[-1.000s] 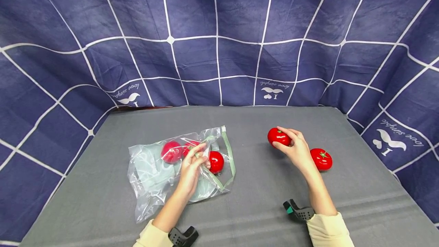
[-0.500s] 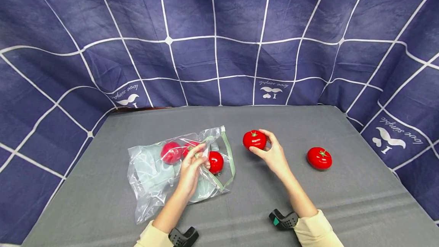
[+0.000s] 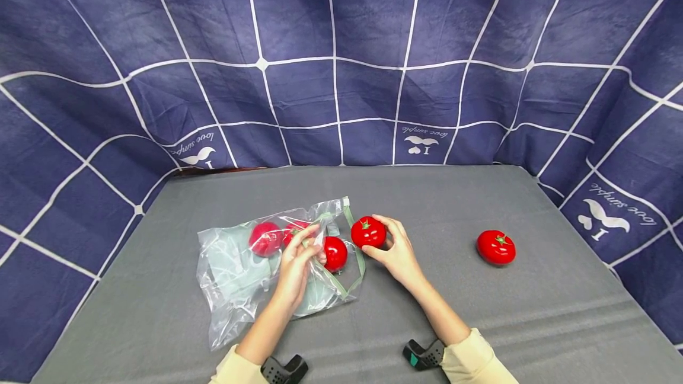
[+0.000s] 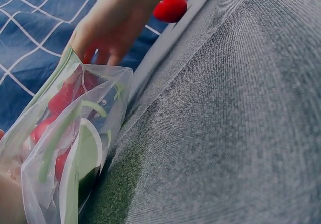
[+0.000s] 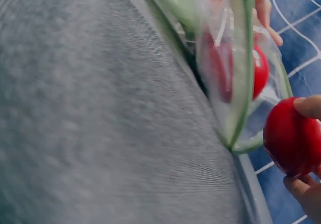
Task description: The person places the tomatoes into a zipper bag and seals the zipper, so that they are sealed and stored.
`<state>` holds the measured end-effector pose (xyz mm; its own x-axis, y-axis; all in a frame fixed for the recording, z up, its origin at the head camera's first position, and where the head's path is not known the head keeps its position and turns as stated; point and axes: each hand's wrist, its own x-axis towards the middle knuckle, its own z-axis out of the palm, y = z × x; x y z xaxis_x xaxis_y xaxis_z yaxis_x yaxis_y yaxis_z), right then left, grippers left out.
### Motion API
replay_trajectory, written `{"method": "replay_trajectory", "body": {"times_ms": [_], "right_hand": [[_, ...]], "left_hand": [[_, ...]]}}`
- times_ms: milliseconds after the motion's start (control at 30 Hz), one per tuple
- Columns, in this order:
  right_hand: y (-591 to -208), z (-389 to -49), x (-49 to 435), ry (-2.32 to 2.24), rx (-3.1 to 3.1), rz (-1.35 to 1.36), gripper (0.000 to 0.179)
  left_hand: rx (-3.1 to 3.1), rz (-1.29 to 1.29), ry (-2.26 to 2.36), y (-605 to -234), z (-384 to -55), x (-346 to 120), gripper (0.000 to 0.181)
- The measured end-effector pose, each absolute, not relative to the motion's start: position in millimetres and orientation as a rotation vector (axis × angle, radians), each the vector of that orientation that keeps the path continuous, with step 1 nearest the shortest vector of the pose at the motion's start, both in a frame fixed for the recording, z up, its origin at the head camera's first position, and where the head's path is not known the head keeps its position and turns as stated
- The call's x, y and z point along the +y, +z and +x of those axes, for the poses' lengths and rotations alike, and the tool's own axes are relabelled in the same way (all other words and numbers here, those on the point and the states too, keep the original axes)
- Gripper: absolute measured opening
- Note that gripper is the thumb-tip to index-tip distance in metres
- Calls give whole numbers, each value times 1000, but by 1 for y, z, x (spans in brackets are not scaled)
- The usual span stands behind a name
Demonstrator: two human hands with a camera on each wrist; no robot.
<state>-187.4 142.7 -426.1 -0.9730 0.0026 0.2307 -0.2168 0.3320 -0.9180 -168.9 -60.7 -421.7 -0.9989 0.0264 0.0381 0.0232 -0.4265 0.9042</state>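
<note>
My right hand [image 3: 397,250] is gripping a tomato [image 3: 368,232], thumb and fingers spreading only as wide as the fruit and curling round its right side, stem facing up. That tomato is sitting right at the bag's mouth; can't tell if it is touching the edge. My left hand [image 3: 299,259] is pinching the film of the clear bag [image 3: 232,268] near its green-edged opening, fingers nearly closing. Bag is lying on its side, mouth pointing right, and holding three more tomatoes: one near the mouth [image 3: 335,253], two further in, partly hiding behind film and fingers. One loose tomato [image 3: 496,247] is resting well apart, off to the right on the grey table [image 3: 427,307]. Blue cloth [image 3: 373,93] with white lines is hanging behind.
</note>
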Motion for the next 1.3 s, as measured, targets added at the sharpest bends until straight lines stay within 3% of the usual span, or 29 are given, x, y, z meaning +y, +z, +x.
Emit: {"method": "replay_trajectory", "body": {"times_ms": [367,700,1033,1300], "right_hand": [[-435,-185,128,1772,-2357,229,65],[-414,-173,119,1872,-2338,193,60],[-443,-187,123,1854,-2288,228,55],[-420,-180,114,1902,-2262,167,54]], "left_hand": [[1676,51,2654,-421,-168,-60,46],[1693,91,2646,-422,-169,-61,41],[1689,93,2636,-422,-168,-60,42],[1697,93,2635,-421,-169,-59,44]]}}
